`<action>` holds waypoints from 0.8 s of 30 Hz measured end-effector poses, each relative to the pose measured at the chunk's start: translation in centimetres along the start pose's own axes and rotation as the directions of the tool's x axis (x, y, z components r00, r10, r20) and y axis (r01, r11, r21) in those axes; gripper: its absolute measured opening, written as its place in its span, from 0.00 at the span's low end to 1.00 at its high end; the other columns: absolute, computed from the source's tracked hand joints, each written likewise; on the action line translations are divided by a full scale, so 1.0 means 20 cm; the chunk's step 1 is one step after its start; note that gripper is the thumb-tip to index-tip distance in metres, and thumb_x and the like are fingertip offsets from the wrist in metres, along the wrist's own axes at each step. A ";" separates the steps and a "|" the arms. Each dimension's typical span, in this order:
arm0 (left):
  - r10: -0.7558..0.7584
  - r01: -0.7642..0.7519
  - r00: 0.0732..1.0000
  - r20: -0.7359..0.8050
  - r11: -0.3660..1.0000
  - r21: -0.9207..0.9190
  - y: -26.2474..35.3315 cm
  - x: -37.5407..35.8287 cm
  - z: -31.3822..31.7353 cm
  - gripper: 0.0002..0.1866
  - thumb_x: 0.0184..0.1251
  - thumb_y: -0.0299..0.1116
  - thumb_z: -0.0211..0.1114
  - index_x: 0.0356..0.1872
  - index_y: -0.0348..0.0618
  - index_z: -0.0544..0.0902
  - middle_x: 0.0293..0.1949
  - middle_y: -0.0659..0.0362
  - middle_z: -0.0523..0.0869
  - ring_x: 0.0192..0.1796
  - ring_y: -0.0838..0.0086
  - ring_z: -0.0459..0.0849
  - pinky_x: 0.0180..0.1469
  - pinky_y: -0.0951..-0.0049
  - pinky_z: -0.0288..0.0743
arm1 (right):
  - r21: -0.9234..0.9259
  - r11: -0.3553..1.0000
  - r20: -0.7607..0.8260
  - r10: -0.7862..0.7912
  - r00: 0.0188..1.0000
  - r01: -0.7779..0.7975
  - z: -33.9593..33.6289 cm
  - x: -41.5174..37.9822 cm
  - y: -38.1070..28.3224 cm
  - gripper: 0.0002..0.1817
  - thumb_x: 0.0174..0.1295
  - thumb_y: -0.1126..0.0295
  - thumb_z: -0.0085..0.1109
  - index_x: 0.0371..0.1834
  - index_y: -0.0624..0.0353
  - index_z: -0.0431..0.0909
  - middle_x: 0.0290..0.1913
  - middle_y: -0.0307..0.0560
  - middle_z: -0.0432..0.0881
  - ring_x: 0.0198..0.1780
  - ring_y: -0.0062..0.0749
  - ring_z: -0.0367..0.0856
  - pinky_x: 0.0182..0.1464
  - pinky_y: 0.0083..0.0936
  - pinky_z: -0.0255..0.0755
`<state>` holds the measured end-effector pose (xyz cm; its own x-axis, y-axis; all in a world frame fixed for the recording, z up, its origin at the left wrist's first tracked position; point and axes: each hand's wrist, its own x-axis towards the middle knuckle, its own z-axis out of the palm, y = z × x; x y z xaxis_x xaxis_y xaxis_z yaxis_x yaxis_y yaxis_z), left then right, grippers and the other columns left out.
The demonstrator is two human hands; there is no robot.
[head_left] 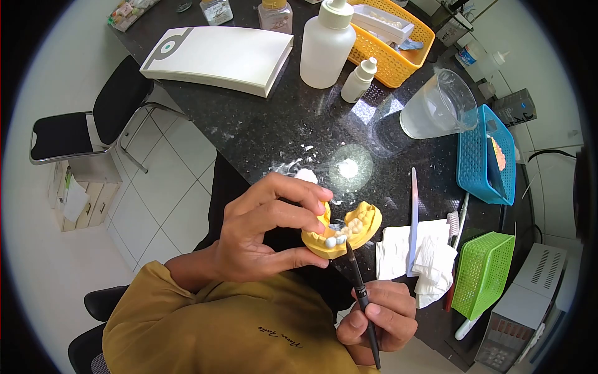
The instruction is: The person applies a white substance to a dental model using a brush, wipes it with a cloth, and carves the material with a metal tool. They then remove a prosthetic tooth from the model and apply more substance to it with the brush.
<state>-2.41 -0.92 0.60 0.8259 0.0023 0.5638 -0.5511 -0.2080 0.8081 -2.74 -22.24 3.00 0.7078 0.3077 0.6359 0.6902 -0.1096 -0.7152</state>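
Note:
My left hand [265, 224] grips a yellow dental model [369, 219] by its left side, the thumb below and the fingers over the top. Several tooth-coloured crowns [341, 237] sit along the model's front, some whiter than others. Between the fingers and thumb of my right hand [383, 315] is a slim black brush [360, 287], held like a pen. Its dark tip points up and meets the model's edge just below the crowns. White powder [306, 175] lies on the dark counter beyond my left fingers.
A folded white tissue [392, 252] lies right of the model, with a long spatula-like tool [413, 215] across it. Blue [476, 165] and green [481, 274] baskets line the right side. A clear cup [436, 109], a white bottle [324, 53] and a white box [218, 57] stand farther back.

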 end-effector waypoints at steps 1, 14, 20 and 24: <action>0.005 -0.005 1.000 -0.001 1.000 0.001 0.00 0.00 0.00 0.23 0.45 0.34 0.82 0.41 0.42 0.81 0.45 0.53 0.78 0.54 0.58 0.83 0.53 0.63 0.81 | 0.001 1.000 0.001 -0.004 1.000 0.004 0.00 0.00 0.00 0.17 0.50 0.76 0.70 0.41 0.58 0.73 0.33 0.46 0.80 0.28 0.34 0.83 0.29 0.23 0.81; 0.011 -0.011 1.000 -0.003 1.000 0.002 0.00 0.00 0.01 0.23 0.44 0.32 0.83 0.41 0.42 0.81 0.46 0.53 0.78 0.54 0.57 0.83 0.51 0.64 0.82 | -0.013 1.000 0.012 -0.014 1.000 0.015 0.00 0.00 0.00 0.17 0.50 0.76 0.70 0.41 0.59 0.73 0.32 0.45 0.79 0.29 0.34 0.83 0.29 0.23 0.82; 0.004 -0.004 1.000 0.002 1.000 -0.001 0.00 -0.01 0.01 0.23 0.44 0.29 0.82 0.42 0.42 0.81 0.46 0.52 0.77 0.56 0.58 0.81 0.52 0.65 0.84 | 0.033 0.997 -0.054 -0.074 0.996 0.076 -0.01 -0.04 0.03 0.18 0.50 0.76 0.69 0.42 0.60 0.72 0.34 0.49 0.78 0.26 0.32 0.81 0.28 0.24 0.81; 0.008 -0.003 0.997 -0.075 0.998 0.061 0.01 -0.03 0.06 0.20 0.44 0.25 0.81 0.40 0.42 0.82 0.46 0.53 0.76 0.56 0.62 0.77 0.53 0.68 0.85 | 0.003 0.993 -0.033 -0.114 0.993 0.114 -0.01 -0.05 0.03 0.18 0.49 0.77 0.68 0.42 0.61 0.72 0.35 0.50 0.78 0.25 0.32 0.80 0.27 0.24 0.81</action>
<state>-2.91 -2.17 0.31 0.8102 0.0744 0.5814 -0.5455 -0.2675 0.7943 -2.88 -22.89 2.00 0.6288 0.2867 0.7227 0.7662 -0.0706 -0.6387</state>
